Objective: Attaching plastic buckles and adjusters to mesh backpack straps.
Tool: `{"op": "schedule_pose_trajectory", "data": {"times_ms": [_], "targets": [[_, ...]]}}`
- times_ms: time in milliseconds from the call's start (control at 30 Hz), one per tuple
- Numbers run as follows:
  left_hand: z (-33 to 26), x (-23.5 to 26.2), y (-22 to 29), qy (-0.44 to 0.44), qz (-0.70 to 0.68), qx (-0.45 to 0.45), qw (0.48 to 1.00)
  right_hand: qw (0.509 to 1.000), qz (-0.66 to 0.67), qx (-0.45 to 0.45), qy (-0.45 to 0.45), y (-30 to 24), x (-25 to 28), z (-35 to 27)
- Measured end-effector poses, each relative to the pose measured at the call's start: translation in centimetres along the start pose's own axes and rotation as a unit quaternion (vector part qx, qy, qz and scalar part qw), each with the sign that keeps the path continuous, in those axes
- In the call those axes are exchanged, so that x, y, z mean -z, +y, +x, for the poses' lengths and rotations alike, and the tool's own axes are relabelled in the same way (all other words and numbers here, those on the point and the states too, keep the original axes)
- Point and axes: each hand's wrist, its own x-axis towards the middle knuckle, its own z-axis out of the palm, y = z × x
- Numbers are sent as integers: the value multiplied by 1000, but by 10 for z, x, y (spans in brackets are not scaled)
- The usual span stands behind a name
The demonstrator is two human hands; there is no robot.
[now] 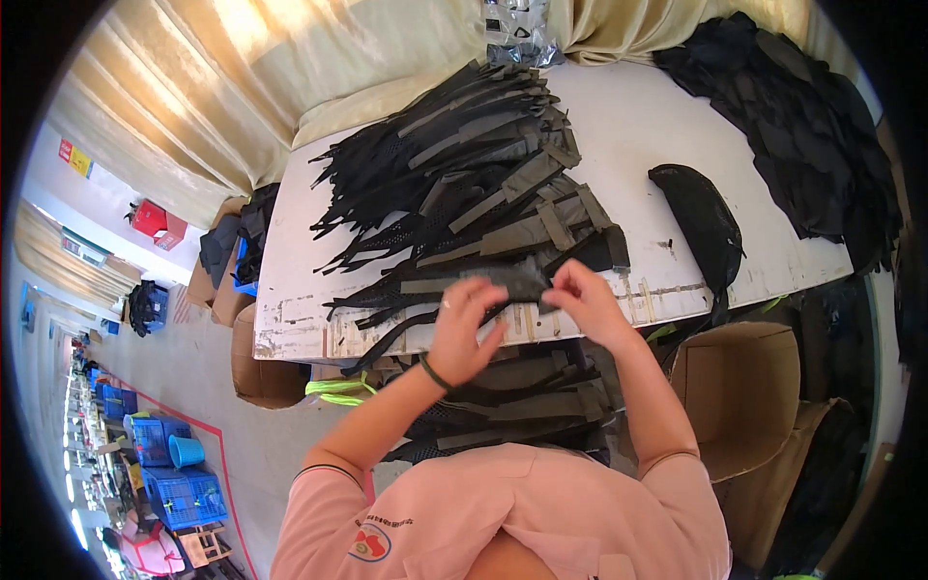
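On the white table (pixel 609 116), dark fabric (pixel 525 280) lies between the hands (pixel 464 329).

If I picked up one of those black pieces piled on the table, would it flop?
Probably: the black pieces have thin tails that bend. One might feel light, since parts look like holey mesh. It likely wouldn't roll; they lie fairly flat.

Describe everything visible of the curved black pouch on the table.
The curved black pouch is crescent-shaped and looks like soft fabric, slightly puffed. It lies on the right part of the white table, bulging side toward the right. A narrow, strap-like tail at its near end reaches the table's front edge. Neither hand touches it. Its contents, if any, cannot be seen.
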Motion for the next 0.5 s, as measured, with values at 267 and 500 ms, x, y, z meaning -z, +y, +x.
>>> {"op": "schedule_pose_trajectory", "data": {"times_ms": [267,500], "targets": [[33,-19,-13,-213,-153,91,961,992,-95,37,68,-15,-10,-54],[31,-33,-1,-184,-198,162,949,924,-323,141,147,-6,-32,-50]]}}
